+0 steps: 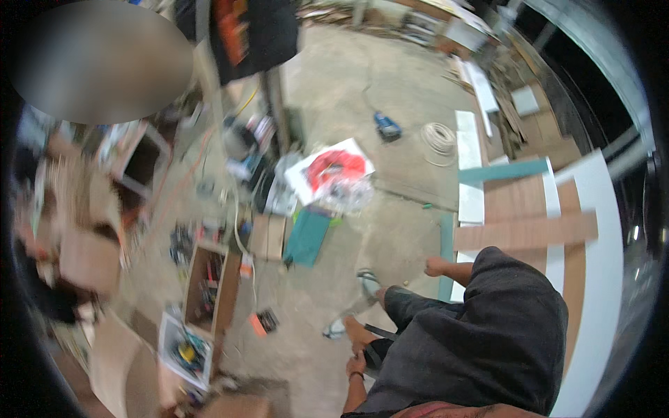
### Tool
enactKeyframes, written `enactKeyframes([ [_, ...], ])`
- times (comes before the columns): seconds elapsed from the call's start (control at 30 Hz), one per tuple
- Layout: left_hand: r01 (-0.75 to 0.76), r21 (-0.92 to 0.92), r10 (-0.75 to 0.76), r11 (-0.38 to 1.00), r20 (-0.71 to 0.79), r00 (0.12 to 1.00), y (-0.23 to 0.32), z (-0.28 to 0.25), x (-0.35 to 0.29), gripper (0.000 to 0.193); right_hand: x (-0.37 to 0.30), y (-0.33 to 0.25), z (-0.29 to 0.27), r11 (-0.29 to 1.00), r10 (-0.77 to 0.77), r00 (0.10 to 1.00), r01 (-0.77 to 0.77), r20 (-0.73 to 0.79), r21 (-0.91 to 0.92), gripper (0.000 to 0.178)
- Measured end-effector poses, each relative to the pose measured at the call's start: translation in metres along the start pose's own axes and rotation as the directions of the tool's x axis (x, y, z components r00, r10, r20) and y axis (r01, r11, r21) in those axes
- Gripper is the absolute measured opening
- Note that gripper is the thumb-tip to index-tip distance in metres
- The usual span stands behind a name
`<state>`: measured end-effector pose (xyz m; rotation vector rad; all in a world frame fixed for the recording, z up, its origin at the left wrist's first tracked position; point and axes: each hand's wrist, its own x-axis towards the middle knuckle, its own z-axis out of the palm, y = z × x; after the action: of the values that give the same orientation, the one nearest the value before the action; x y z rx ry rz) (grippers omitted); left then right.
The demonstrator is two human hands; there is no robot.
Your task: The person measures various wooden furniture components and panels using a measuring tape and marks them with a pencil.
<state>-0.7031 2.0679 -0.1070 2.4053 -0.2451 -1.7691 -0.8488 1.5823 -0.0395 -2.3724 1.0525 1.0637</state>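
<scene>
My right hand (437,266) hangs at my side with its fingers curled, and nothing shows in it. Close by it lies a teal strip (446,240) along the edge of stacked panels. My left hand (356,364), with a dark band at the wrist, is down beside my dark shorts (411,306). Its fingers are too small and blurred to read, and whether it holds anything I cannot tell. A thin dark strap (380,332) runs across near my leg. My sandalled feet are on the concrete floor (306,306).
White and brown panels (512,202) lie stacked at right. A wooden box of tools (208,289) and a white tray (182,348) stand at left. Ahead are a teal board (307,237), red plastic (336,167), a blue tool (387,127) and coiled cable (439,141). Cords cross the floor.
</scene>
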Motion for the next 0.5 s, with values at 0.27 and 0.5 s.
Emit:
enactKeyframes([
  [0.27, 0.111, 0.012, -0.108, 0.994, -0.141, 0.984, 0.087, -0.016, 0.012, 0.060, 0.020, 0.223, 0.240, 0.847, 0.207, 0.975, -0.219, 0.078, 0.484, 0.049],
  [0.5, -0.311, 0.010, 0.298, 0.950, -0.320, 0.899, 0.373, -0.047, 0.067, 0.057, -0.015, 0.306, 0.018, 0.453, 0.258, 0.951, -0.276, 0.172, 0.848, 0.037],
])
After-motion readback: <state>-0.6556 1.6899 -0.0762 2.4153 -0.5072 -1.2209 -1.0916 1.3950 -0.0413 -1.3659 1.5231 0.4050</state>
